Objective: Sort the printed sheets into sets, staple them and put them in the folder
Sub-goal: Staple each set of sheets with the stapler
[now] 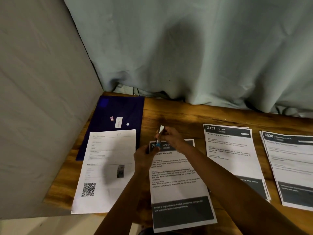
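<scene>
Three stacks of printed sheets lie side by side on a wooden desk with a marked grain. The nearest stack has a dark header band reading "KITCHEN" beside a number that starts with 2, the rest covered by the hands. Its title shows as "…gerator Restocking", and a dark block with pale text sits at the foot. The middle stack reads "2437 KITCHEN" and "Brew a cup of instant coffee". The right stack reads "3638"; its other text is too blurred to read.

To the left, a white sheet with a QR code and a small photo partly overlaps a flat dark blue folder at the desk's far left corner. The folder carries a white label with unreadable print, a small pink tag and a round white snap.

Both hands hold a slim stapler, silver at its upper end and blue lower down, above the top left corner of the nearest stack. The left hand pinches its lower blue end. The right hand has its fingers curled round the upper part.

Creased pale blue cloth hangs behind the desk, and a smooth grey panel stands to the left.
</scene>
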